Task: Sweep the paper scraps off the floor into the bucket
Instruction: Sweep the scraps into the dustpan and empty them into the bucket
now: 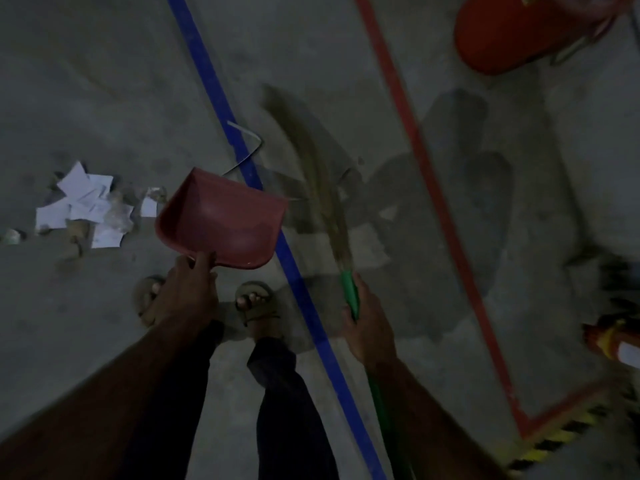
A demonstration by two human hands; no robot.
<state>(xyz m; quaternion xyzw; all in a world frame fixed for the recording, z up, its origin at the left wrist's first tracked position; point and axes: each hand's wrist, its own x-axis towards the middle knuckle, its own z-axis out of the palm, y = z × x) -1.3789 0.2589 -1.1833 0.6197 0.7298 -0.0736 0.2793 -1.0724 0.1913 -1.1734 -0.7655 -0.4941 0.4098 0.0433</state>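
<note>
Paper scraps [83, 206] lie heaped on floor [104, 81] left of dustpan [221, 220], light, flimsy, prone to scatter. Left hand [187, 292] grips dustpan's rear edge; right hand [367, 327] wraps broom [349, 296] at green handle, soft bristles. Orange bucket [512, 32] well apart, top right.

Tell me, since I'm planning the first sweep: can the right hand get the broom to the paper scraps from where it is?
Probably yes. The right hand grips the broom, and bare floor lies toward the paper scraps. But the dustpan, held by the left hand, sits between them.
</note>
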